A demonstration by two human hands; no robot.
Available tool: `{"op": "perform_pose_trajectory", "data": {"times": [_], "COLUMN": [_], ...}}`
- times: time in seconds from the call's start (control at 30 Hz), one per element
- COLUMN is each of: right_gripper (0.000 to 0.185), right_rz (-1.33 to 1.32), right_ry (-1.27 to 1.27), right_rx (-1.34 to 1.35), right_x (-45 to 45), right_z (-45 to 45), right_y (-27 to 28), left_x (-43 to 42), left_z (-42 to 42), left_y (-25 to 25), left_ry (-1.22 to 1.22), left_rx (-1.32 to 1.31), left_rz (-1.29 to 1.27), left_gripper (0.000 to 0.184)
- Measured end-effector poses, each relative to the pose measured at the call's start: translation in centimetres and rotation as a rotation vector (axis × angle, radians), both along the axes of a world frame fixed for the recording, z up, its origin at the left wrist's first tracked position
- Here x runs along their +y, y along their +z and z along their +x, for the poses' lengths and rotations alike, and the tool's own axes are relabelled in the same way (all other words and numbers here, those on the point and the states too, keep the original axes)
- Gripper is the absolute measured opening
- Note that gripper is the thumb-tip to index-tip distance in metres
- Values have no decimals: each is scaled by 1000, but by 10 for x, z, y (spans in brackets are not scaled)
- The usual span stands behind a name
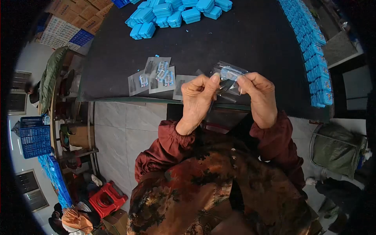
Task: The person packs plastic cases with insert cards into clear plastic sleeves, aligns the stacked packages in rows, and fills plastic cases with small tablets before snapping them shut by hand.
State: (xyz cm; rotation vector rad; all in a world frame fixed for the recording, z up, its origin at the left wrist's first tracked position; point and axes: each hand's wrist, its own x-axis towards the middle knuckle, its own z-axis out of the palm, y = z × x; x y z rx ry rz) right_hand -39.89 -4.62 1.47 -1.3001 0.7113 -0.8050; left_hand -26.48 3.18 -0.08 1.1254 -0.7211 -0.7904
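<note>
1. The clear plastic packet (231,73), with a blue-and-white piece showing in it, is held up between both hands over the near edge of the desk (250,43), right of that edge's middle.
2. The left hand (198,94) pinches the packet's left side between thumb and curled forefinger, the other fingers folded in.
3. The right hand (261,96) pinches its right side between thumb and forefinger, the other fingers bent.
4. Just left of the left hand, near the desk's near edge, flat packets (168,80) lie partly overlapping; several show small blue printed pieces, and one reaches behind the left hand.
5. Toward the far edge, left of its middle, light-blue boxes (174,18) sit in a loose pile.
6. More light-blue boxes, a long packed row (316,64), run along the right edge to near the near right corner.
7. Maroon sleeves (165,147) cover both forearms.
8. Beyond the desk's left side, a blue crate (36,137) stands by shelving, and a red stool (107,199) is on the floor nearer the person.
</note>
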Motion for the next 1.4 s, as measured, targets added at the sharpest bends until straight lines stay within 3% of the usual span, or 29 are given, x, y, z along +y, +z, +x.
{"op": "perform_pose_trajectory", "data": {"times": [0.17, 0.23, 0.47, 0.53, 0.67, 0.77, 0.83, 0.87, 0.97, 1.07, 1.1, 1.13, 1.2, 1.23, 1.37, 1.4], "right_gripper": [19, 22, 23, 20, 16, 8, 4, 4, 17, 23, 22, 22, 13, 7, 6, 5], "right_rz": [-24, -49, -214, 48, 188, 42, -376, -376, -913, -697, -427, -429, -169, -245, -276, -225], "right_ry": [-2, 114, 30, 109, 292, 271, 234, 234, 154, 197, 222, 230, 279, 256, 315, 350], "right_rx": [43, 38, 123, -174, -337, -168, -35, -36, 109, 160, -32, -41, -160, -257, -243, -209], "right_x": [-1, -4, -1, 0, 5, 12, 10, 11, 14, 20, 22, 21, 18, 18, 16, 15], "right_z": [-6, -12, -18, -19, -26, -30, -35, -36, -36, -37, -36, -36, -35, -31, -29, -30], "right_y": [-2, -4, -2, -6, -8, 0, -7, -9, -10, 2, -1, -4, -7, -4, -5, -5], "left_x": [6, 8, 9, 10, 10, 9, 8, 7, 6, 8, 8, 7, 6, 3, 7, 6], "left_z": [4, 4, 13, 15, 17, 21, 22, 21, 17, 11, 9, 9, 10, 15, 39, 47], "left_y": [7, 4, -7, -6, -1, 0, 1, 0, -6, -7, -3, 0, 5, -2, 8, 16], "left_ry": [-102, -63, -188, -245, -231, -236, -280, -280, -415, -364, -364, -355, -388, -398, -422, -520], "left_rx": [123, 102, 258, 404, 318, 265, 200, 199, 220, 81, 95, 88, -2, -5, -41, -102], "left_rz": [123, 48, -33, 112, 146, 97, 92, 92, 167, 74, 11, 10, 77, 28, 99, 112], "left_gripper": [19, 17, 16, 18, 18, 14, 6, 6, 13, 13, 11, 11, 9, 9, 13, 16]}}
